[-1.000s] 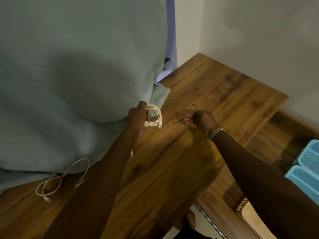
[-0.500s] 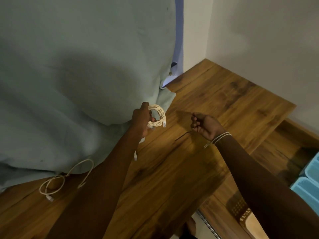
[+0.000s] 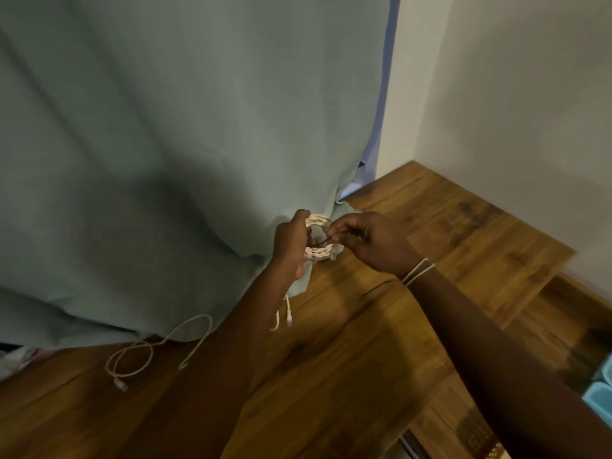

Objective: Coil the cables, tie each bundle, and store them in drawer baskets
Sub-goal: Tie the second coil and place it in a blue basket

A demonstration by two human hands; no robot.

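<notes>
Both hands work a coiled white cable at the curtain's edge.

Head view: the left hand (image 3: 289,246) grips the coiled cable (image 3: 318,240) above the wooden table (image 3: 381,326); the right hand (image 3: 371,241) pinches a thin dark tie (image 3: 323,240) against it. A teal curtain (image 3: 165,144) hangs behind. A second loose white cable (image 3: 139,356) lies well apart; a blue basket (image 3: 601,389) shows at the frame's right edge.
</notes>
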